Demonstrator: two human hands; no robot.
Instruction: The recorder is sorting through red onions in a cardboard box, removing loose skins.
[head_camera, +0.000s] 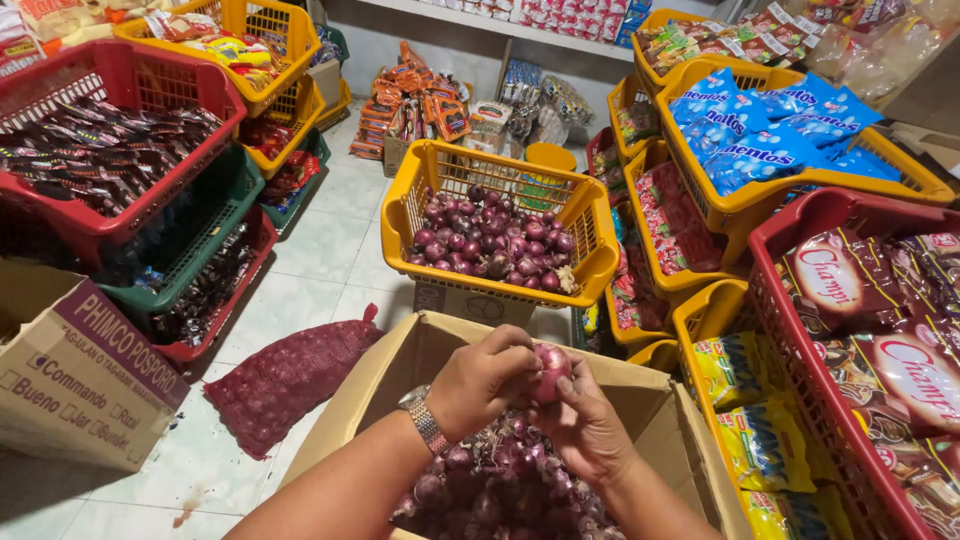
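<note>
Both hands, left hand (482, 380) and right hand (585, 425), grip one red onion (550, 372) above an onion-filled cardboard box (400, 375).

Pale tiled floor (330, 245) runs between stacked red (120, 85), green (215, 225) and yellow baskets (735, 205) of packaged snacks; a shelf (520, 25) lines the light back wall, and even lighting fills the room.
</note>
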